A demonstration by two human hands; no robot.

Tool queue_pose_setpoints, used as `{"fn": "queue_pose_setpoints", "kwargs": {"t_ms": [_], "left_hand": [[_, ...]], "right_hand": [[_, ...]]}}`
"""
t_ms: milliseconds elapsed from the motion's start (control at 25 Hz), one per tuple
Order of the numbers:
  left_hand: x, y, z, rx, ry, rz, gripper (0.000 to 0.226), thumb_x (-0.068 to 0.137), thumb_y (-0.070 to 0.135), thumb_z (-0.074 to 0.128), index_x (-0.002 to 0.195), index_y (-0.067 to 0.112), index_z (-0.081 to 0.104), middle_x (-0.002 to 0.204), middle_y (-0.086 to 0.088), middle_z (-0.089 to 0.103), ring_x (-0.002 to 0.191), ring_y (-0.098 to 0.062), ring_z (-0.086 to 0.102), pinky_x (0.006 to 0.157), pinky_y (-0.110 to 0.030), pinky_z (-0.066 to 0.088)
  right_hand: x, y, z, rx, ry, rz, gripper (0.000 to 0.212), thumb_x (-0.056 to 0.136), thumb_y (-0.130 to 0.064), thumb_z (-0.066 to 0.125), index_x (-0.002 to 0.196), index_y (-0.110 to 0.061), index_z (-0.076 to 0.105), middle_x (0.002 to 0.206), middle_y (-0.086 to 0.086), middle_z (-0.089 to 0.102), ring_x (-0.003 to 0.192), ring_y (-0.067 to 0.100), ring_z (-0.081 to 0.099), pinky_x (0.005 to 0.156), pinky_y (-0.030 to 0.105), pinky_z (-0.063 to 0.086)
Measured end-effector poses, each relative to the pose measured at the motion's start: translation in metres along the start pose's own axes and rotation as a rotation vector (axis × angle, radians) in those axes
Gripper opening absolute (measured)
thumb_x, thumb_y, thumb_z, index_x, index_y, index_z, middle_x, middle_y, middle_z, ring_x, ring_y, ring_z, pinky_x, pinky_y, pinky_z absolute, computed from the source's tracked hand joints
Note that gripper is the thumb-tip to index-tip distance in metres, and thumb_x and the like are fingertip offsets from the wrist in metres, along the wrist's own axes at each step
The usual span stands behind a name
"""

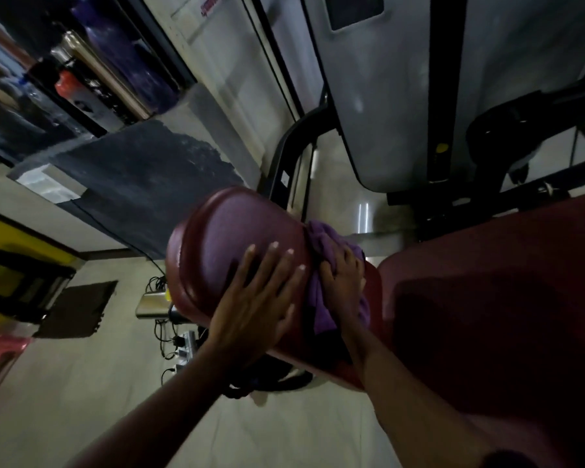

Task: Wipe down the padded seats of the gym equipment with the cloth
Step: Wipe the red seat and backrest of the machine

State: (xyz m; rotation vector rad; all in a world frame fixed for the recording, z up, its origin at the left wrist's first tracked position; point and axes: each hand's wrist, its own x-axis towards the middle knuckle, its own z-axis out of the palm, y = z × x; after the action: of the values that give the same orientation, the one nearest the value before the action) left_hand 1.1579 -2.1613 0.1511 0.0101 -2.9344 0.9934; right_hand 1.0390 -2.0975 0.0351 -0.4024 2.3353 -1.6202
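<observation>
- Where the maroon padded seat (237,238) is touched, the left hand (254,298) is laid flat, fingers spread.
- At its right end the purple cloth (321,238) is bunched and gripped by the right hand (343,282), fingers curled.
- A second maroon pad (487,298) is set just beside, at right.

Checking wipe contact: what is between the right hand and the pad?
The cloth, bunched under the right hand against the pad, as the head view shows. The left hand rests flat on the pad itself.
</observation>
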Motion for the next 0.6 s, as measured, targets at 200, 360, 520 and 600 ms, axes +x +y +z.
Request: {"fn": "queue_pose_setpoints", "kwargs": {"t_ms": [200, 360, 520, 600], "left_hand": [[0.002, 0.004, 0.007, 0.098, -0.112, -0.015, 0.057, 0.082, 0.043, 0.037, 0.123, 0.013, 0.061, 0.132, -0.015, 0.058, 0.126, -0.038, 0.050, 0.106, -0.057, 0.025], [0.002, 0.003, 0.007, 0.143, -0.067, 0.011, 0.051, 0.080, 0.043, 0.037, 0.110, 0.014, 0.068, 0.129, -0.015, 0.060, 0.125, -0.039, 0.051, 0.104, -0.057, 0.027], [0.003, 0.004, 0.009, 0.140, -0.032, -0.010, 0.055, 0.080, 0.042, 0.040, 0.121, 0.012, 0.063, 0.131, -0.015, 0.058, 0.125, -0.038, 0.051, 0.104, -0.058, 0.027], [0.003, 0.006, 0.010, 0.134, -0.030, -0.024, 0.056, 0.080, 0.041, 0.041, 0.123, 0.012, 0.062, 0.131, -0.015, 0.058, 0.125, -0.038, 0.051, 0.104, -0.057, 0.027]], "right_hand": [[0.031, 0.015, -0.011, 0.153, 0.075, -0.027, 0.069, 0.070, -0.043, 0.027, 0.129, -0.017, 0.054, 0.122, 0.013, 0.057, 0.114, 0.032, 0.049, 0.095, 0.041, 0.039], [0.036, -0.045, 0.003, 0.114, -0.051, -0.326, 0.061, 0.080, -0.041, 0.030, 0.136, -0.025, 0.044, 0.141, 0.007, 0.046, 0.129, 0.026, 0.037, 0.105, 0.040, 0.028], [0.043, 0.007, 0.017, 0.039, 0.054, -0.220, 0.065, 0.075, -0.045, 0.023, 0.134, -0.028, 0.047, 0.137, 0.001, 0.051, 0.126, 0.023, 0.043, 0.105, 0.043, 0.032], [0.050, 0.044, 0.016, 0.023, 0.070, -0.117, 0.067, 0.074, -0.045, 0.025, 0.133, -0.023, 0.049, 0.135, 0.002, 0.053, 0.125, 0.024, 0.045, 0.104, 0.045, 0.034]]}}
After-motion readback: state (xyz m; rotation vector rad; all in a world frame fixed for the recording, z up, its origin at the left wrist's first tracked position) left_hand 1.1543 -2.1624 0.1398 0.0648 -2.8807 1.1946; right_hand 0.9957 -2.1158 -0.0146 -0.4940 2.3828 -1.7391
